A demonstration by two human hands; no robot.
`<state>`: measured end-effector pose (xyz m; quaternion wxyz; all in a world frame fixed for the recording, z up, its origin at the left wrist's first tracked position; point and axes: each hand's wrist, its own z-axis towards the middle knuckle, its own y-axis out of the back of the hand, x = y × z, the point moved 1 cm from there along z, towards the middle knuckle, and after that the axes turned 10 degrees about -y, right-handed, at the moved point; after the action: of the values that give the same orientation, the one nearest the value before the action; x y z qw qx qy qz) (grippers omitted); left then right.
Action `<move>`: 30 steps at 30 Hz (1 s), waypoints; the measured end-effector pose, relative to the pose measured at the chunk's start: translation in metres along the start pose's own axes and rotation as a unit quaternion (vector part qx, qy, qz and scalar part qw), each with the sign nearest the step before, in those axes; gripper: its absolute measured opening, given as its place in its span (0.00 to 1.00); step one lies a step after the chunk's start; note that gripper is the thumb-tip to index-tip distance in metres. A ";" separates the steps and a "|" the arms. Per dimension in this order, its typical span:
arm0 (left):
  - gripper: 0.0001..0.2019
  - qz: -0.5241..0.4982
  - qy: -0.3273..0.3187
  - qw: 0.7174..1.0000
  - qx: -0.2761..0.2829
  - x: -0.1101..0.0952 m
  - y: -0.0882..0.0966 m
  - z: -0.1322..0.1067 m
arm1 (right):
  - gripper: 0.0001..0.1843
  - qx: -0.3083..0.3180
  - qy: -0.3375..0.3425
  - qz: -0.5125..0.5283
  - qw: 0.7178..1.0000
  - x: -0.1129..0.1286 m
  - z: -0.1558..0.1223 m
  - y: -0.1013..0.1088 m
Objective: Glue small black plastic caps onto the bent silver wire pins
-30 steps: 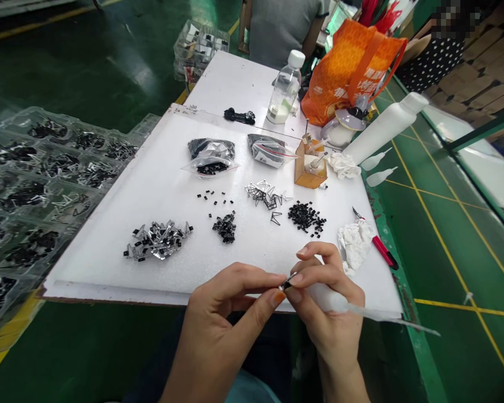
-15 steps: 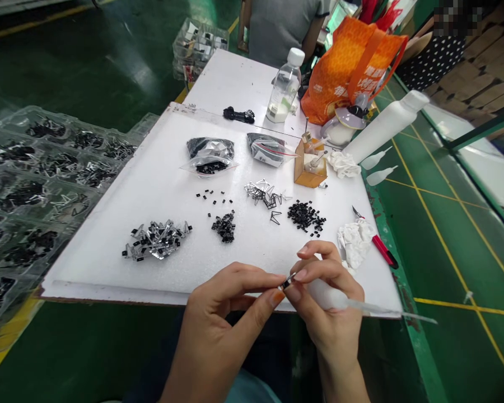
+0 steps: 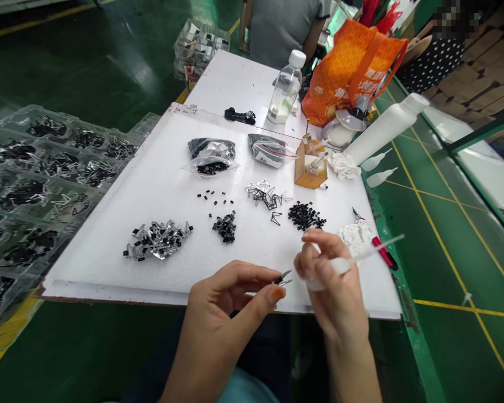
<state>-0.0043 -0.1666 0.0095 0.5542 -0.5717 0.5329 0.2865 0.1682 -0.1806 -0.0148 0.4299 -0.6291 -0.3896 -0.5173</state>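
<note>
Between thumb and forefinger, my left hand [image 3: 231, 313] pinches a small black and silver metal part [image 3: 283, 278], its prongs pointing right. My right hand [image 3: 336, 285] is closed around a white squeeze bottle [image 3: 340, 265] whose thin nozzle points up and to the right; some of its fingers are blurred. Beyond the hands lie a pile of small black pieces [image 3: 304, 215], a smaller cluster of black pieces [image 3: 224, 228] and a heap of thin metal frames [image 3: 262, 193]. Farther left sits a heap of silver and black assembled parts [image 3: 157, 239].
Two plastic bags [image 3: 212, 155] of black parts and a small wooden box [image 3: 309, 176] stand toward the back. Crumpled tissue [image 3: 355, 235] and a red-handled cutter [image 3: 384, 253] lie at the right edge. Compartment trays [image 3: 101, 193] flank the table's left. An orange bag [image 3: 344, 73] stands behind.
My right hand has drawn away to the right from the small part, and the squeeze bottle's nozzle has swung upward. My left hand stays nearly in place, still holding the part.
</note>
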 end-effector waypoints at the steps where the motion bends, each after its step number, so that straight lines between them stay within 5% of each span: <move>1: 0.01 -0.022 0.012 1.000 0.002 0.001 0.001 0.001 | 0.14 -0.031 -0.003 0.002 1.000 0.004 0.014 0.007; 6: 0.03 -0.106 0.063 0.992 0.010 0.002 0.006 0.001 | 0.20 -0.218 0.110 -0.150 0.958 0.035 0.109 0.044; 12: 0.07 -0.141 0.092 0.986 0.000 -0.004 0.008 -0.002 | 0.12 -0.134 0.162 -0.424 0.881 0.051 0.165 0.046; 18: 0.05 -0.145 0.094 0.985 0.011 -0.003 0.012 0.001 | 0.11 -0.173 0.201 -0.463 0.846 0.050 0.169 0.041; 22: 0.04 -0.136 0.082 0.987 0.003 -0.002 0.012 0.002 | 0.13 -0.187 0.211 -0.446 0.849 0.050 0.171 0.043; 25: 0.03 -0.120 0.062 0.991 -0.015 -0.002 0.012 0.002 | 0.16 -0.259 0.250 -0.376 0.854 0.056 0.150 0.036; 28: 0.04 -0.089 0.039 0.994 -0.039 -0.003 0.013 0.003 | 0.12 -0.291 0.280 -0.152 0.902 0.063 0.102 0.019; 30: 0.04 -0.068 0.027 0.996 -0.055 -0.003 0.013 0.004 | 0.12 -0.185 0.196 -0.028 0.963 0.064 0.066 0.004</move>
<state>-0.0159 -0.1593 0.0075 0.5256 -0.6439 0.4906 0.2617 0.2026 -0.1170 0.0411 0.3591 -0.5728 -0.2126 -0.7055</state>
